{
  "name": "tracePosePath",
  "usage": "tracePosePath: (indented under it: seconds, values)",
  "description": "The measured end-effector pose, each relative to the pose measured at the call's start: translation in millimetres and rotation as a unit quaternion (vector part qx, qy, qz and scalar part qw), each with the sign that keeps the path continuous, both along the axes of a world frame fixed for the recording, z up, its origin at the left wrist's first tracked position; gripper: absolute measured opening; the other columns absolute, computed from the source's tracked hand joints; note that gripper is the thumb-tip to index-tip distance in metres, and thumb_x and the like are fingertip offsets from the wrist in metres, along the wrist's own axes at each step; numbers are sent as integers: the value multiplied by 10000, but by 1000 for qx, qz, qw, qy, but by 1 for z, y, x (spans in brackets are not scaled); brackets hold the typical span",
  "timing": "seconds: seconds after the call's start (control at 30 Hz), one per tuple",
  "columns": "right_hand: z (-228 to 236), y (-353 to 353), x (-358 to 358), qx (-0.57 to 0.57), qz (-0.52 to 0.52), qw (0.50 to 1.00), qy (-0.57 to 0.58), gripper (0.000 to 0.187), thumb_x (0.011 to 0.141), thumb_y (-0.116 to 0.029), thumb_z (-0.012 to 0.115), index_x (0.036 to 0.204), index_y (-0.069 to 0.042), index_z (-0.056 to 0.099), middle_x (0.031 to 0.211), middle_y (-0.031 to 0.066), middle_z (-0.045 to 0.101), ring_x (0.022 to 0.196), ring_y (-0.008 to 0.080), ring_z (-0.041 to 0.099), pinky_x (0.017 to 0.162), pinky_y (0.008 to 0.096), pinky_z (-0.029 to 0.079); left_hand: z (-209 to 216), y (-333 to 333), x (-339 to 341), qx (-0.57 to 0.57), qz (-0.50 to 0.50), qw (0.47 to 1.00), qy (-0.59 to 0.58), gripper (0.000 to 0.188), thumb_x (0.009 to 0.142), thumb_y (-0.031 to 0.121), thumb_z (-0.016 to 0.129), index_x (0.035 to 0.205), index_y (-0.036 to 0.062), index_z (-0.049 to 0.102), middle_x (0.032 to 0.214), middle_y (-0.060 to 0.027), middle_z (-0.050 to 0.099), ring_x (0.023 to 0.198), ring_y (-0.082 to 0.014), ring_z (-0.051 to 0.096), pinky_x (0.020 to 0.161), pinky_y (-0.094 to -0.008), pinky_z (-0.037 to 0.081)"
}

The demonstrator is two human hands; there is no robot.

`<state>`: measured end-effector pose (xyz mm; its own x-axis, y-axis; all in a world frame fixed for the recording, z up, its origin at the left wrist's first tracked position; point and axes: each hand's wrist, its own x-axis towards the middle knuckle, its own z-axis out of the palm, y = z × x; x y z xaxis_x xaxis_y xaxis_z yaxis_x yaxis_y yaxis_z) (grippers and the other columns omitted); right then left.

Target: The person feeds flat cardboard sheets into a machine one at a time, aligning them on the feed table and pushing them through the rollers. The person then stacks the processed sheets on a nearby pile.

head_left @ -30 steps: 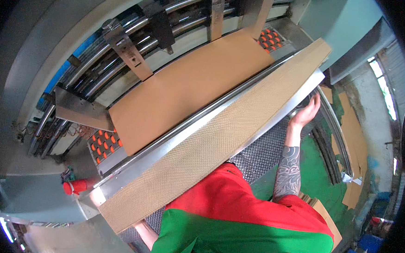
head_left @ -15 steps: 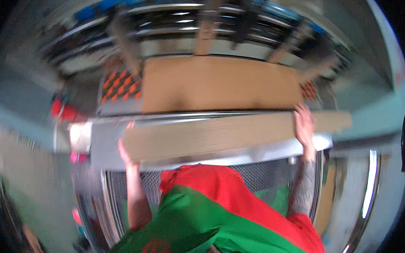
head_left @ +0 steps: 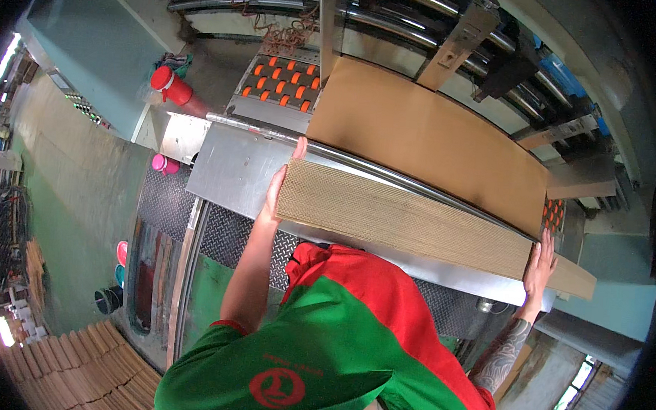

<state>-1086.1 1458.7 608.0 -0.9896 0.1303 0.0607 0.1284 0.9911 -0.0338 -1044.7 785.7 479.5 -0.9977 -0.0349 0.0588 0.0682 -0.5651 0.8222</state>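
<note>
A long stack of corrugated cardboard sheets (head_left: 402, 217) lies across the metal machine table in front of me, its fluted edges facing up toward me. My left hand (head_left: 275, 189) rests flat against the stack's left end, fingers stretched along it and not wrapped round. Toward the other end, my right hand (head_left: 541, 265) presses against the stack with straight fingers pointing away from me. Part of the stack reaches past this hand to the right. Just beyond a metal bar (head_left: 375, 168), a large brown cardboard sheet (head_left: 430, 132) lies flat in the machine.
Orange rollers (head_left: 283, 82) flank the large sheet. Metal arms (head_left: 458, 44) and shiny bars stretch over the far side. A red-capped container (head_left: 171, 85) and a pink cup (head_left: 165, 164) stand at the left. Stacked cardboard (head_left: 81, 366) fills the lower left, near a dark bucket (head_left: 108, 299).
My view has turned, so the machine now appears tilted. My right hand has shifted from over the stack's top to flat fingers against it; my left remains at its left end.
</note>
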Motion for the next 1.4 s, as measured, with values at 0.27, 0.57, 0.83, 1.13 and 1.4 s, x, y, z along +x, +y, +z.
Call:
tracePosePath:
  seconds: [0.27,0.57,0.83,1.13,1.4]
  values:
    - [0,10,2,-23,13,1000,3,582,1149,-480,276,1610,-178,466,1675,54,434,1603,264,287,1300,537,125,28,5,13,-29,47,997,50,848,1100,619,181,1706,44,35,1799,-94,28,1656,-245,2,1322,-397,-30]
    - [-1,11,-2,-22,29,999,18,592,1151,-480,281,1586,-138,492,1644,89,471,1580,282,327,1291,509,171,57,5,7,-95,33,992,79,898,1073,688,140,1710,62,46,1794,-121,33,1655,-278,12,1322,-439,-32]
    - [0,12,-11,-35,30,999,29,571,1155,-467,293,1578,-148,506,1626,98,491,1556,287,364,1287,488,187,72,12,0,-142,73,983,93,870,1078,636,133,1703,31,126,1759,-191,195,1633,-324,163,1319,-473,40]
    - [-2,20,-19,-27,41,998,26,551,1157,-446,315,1562,-136,526,1613,115,507,1542,301,384,1275,470,243,75,15,23,-279,153,940,124,960,1011,693,331,1639,-33,303,1614,-248,429,1527,-340,381,1264,-449,255]
    - [34,-76,-2,-182,86,977,76,724,1021,-366,664,1611,-39,400,1648,199,411,1539,357,370,1274,476,277,73,27,8,-321,280,894,141,686,972,406,383,1417,-83,566,1187,-238,659,1144,-354,624,1055,-445,455]
